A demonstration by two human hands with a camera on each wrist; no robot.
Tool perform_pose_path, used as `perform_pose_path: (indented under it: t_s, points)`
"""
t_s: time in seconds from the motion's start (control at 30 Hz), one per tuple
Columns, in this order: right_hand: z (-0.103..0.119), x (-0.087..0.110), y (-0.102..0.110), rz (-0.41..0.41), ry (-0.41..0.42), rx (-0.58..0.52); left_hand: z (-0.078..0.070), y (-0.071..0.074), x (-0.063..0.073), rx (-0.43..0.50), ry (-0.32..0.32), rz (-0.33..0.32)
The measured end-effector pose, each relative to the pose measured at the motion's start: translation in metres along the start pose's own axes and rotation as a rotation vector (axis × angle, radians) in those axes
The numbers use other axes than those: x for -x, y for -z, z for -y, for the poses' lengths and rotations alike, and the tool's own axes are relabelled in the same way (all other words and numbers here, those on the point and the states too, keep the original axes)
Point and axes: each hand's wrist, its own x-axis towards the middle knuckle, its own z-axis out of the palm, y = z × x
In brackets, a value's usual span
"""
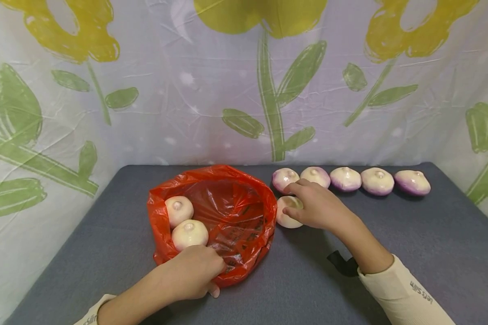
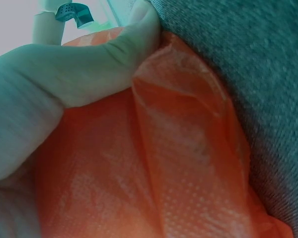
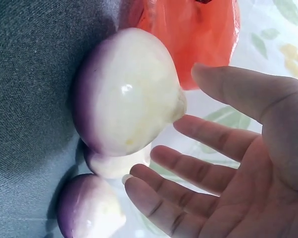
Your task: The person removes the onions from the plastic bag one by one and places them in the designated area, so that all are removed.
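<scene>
My left hand grips the near rim of a red plastic bag; in the left wrist view its thumb lies along the folded plastic. Inside the bag's left side rest two round white-and-purple vegetables, like turnips or onions, one behind and one nearer. Just right of the bag sits another such vegetable, partly covered by my right hand. In the right wrist view the fingers of that hand are spread around the nub of this vegetable, nothing held in them.
Along the table's back edge stands a row of several more of these vegetables. A black strap hangs by the right wrist. Behind the grey table hangs a flower-printed cloth.
</scene>
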Motion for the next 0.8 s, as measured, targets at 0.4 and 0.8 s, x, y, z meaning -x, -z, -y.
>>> perform_pose_path:
  t_s: [0.4,0.8]
  points:
    - [0.009,-0.001,0.012,-0.086,0.041,-0.036,0.0,-0.001,0.001,-0.01,-0.006,-0.008]
    - [0.095,-0.035,0.02,-0.039,0.211,0.186,0.001,-0.001,0.0,-0.036,-0.018,-0.022]
